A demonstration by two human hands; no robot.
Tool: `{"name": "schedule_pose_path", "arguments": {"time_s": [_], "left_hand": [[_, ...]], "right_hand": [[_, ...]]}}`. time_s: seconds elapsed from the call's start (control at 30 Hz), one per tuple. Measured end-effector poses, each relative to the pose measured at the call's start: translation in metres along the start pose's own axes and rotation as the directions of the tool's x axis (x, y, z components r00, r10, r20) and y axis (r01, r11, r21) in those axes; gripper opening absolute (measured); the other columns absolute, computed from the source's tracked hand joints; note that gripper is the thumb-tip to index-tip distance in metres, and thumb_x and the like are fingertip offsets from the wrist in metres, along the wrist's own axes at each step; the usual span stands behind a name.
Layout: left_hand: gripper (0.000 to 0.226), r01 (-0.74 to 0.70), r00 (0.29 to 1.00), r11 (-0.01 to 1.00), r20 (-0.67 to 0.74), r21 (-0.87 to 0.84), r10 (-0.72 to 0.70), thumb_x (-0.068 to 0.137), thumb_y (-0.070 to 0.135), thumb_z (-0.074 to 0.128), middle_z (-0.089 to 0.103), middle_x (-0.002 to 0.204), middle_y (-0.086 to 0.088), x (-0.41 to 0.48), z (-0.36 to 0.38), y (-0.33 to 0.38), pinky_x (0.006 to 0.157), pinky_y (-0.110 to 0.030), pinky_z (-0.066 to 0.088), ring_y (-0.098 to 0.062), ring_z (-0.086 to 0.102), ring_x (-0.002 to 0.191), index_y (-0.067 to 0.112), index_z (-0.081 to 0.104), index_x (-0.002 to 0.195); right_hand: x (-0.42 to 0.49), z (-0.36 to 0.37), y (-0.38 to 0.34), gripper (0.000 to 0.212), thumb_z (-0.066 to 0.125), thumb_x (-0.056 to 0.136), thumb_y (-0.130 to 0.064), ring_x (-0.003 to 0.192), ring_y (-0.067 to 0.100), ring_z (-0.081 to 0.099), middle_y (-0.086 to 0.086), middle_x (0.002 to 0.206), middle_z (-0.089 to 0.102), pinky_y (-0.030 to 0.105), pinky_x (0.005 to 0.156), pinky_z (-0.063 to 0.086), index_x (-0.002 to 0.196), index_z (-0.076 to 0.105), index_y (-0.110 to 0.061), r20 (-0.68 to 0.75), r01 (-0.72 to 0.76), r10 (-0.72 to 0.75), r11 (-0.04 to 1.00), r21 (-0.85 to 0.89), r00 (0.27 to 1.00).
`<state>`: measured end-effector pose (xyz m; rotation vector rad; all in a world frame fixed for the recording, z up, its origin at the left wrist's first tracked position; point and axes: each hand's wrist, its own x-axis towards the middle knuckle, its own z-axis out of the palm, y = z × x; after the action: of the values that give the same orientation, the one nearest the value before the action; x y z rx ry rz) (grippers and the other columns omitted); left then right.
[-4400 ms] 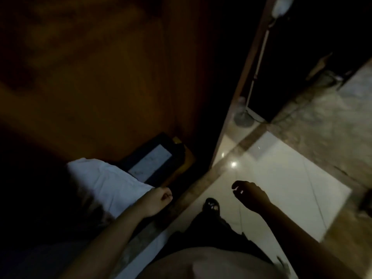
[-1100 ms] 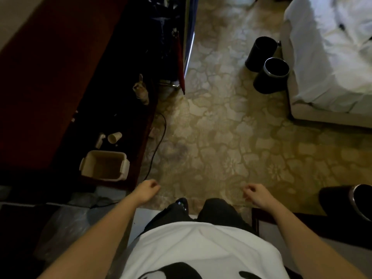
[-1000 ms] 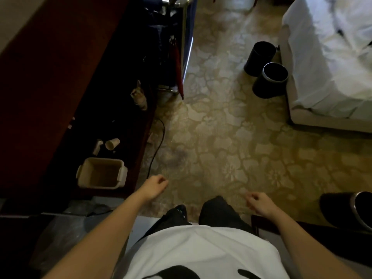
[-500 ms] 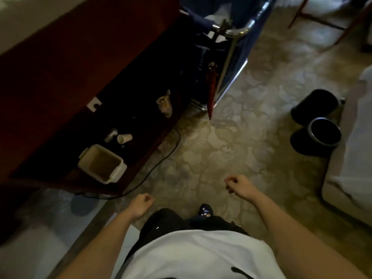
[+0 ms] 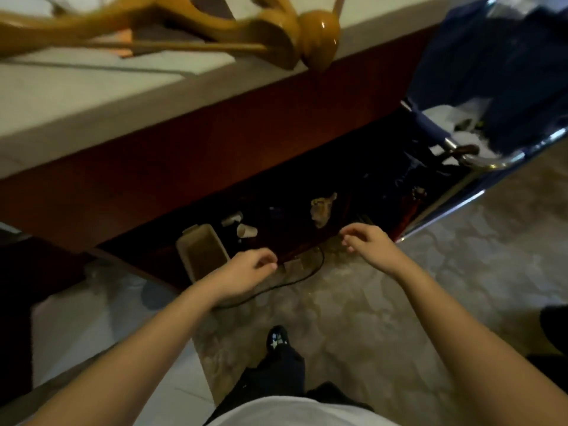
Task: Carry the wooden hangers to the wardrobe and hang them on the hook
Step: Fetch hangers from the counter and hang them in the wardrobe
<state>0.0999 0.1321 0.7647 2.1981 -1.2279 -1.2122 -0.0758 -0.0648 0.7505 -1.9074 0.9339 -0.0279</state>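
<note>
Head view: the glossy tan wooden hangers (image 5: 172, 32) lie in a loose, overlapping heap on the pale stone worktop (image 5: 92, 96), their rounded ends jutting past its front edge. Both hands hang below that edge, well short of the hangers; the left hand (image 5: 246, 273) and right hand (image 5: 367, 242) are loosely curled and grasp nothing. A hasty grab at the overhanging ends could likely tip the tangled heap off the worktop, onto the beige plastic tub (image 5: 204, 255) and black cable (image 5: 289, 279) beneath.
</note>
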Motion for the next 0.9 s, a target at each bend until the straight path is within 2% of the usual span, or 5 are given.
{"name": "schedule_pose_path", "arguments": {"time_s": [0.17,0.53,0.67,0.8,0.9], "left_hand": [[0.034,-0.188,0.979,0.980,-0.065,0.066,0.192,0.097,0.031,0.043,0.056,0.124,0.006,0.006,-0.088,0.075,0.081,-0.012,0.040,0.001,0.053,0.100,0.022,0.050,0.129],[0.023,-0.475,0.795,0.843,-0.289,0.252,0.534,0.093,0.032,0.046,0.067,0.100,0.009,-0.033,-0.210,0.174,0.082,-0.021,0.052,-0.001,0.064,0.092,0.025,0.062,0.109],[0.024,-0.406,0.770,0.839,-0.359,0.364,0.528,0.093,0.034,0.046,0.065,0.103,0.014,-0.022,-0.241,0.200,0.080,-0.017,0.051,0.001,0.060,0.094,0.028,0.060,0.111],[0.031,-0.250,0.797,0.885,-0.435,0.393,0.418,0.093,0.036,0.046,0.061,0.118,0.009,0.014,-0.270,0.216,0.092,-0.030,0.052,-0.005,0.057,0.105,0.027,0.056,0.121],[0.034,-0.110,0.791,0.916,-0.524,0.385,0.315,0.092,0.039,0.048,0.058,0.123,0.006,0.046,-0.287,0.217,0.086,-0.025,0.050,-0.005,0.053,0.102,0.026,0.053,0.123]], "right_hand": [[0.029,-0.041,-0.083,0.019,0.046,0.096,-0.017,0.080,0.005,0.062,-0.007,0.088,0.063,0.015,0.069,0.049,0.109,0.061,-0.017,-0.045,0.205,-0.205,0.979,0.009,0.978],[0.036,-0.135,-0.196,0.016,0.051,0.093,-0.015,0.077,0.013,0.065,0.004,0.082,0.068,0.023,0.073,0.051,0.094,0.067,-0.013,-0.253,0.570,-0.576,0.815,-0.103,0.777],[0.058,-0.167,-0.230,0.014,0.050,0.093,-0.021,0.078,0.004,0.062,-0.009,0.083,0.065,0.013,0.069,0.050,0.089,0.063,-0.027,-0.201,0.609,-0.632,0.775,-0.167,0.749],[0.103,-0.192,-0.256,0.010,0.051,0.092,-0.024,0.083,0.000,0.059,-0.014,0.088,0.061,0.013,0.069,0.044,0.096,0.060,-0.026,-0.141,0.624,-0.666,0.740,-0.251,0.732],[0.144,-0.207,-0.271,0.013,0.053,0.092,-0.026,0.090,0.000,0.056,-0.013,0.094,0.060,0.012,0.070,0.043,0.102,0.061,-0.025,-0.045,0.644,-0.694,0.689,-0.331,0.719]]}}
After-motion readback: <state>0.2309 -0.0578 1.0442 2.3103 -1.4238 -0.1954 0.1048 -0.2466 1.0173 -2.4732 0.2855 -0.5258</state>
